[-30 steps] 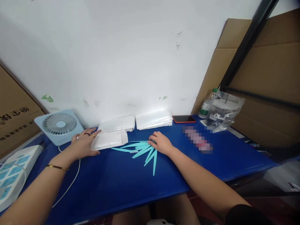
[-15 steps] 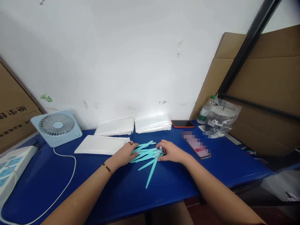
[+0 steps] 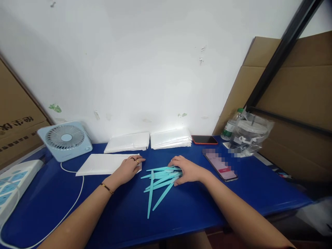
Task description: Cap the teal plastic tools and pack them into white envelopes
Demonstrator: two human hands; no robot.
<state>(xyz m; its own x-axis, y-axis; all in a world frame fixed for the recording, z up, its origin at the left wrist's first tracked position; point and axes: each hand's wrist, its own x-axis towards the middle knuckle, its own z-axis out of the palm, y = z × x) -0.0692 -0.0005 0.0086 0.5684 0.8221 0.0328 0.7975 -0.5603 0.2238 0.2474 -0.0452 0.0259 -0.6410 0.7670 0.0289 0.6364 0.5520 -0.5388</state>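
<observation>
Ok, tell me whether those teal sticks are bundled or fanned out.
Fanned out. The sticks converge under the right hand and splay apart toward the table's near edge, one pointing almost straight down.

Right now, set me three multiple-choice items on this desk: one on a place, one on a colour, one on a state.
1. Where is the fan?
A. back left of the table
B. front right edge
C. on the phone

2. What colour are the thin sticks?
A. red
B. turquoise
C. black

3. What is the right hand doing?
A. lifted high
B. holding a bottle
C. resting on the sticks' gathered ends

Key: 1 A, it stands by the wall at left; 2 B, all are pale blue-green; 3 C, the fingers cover the ends where the sticks meet.
</observation>
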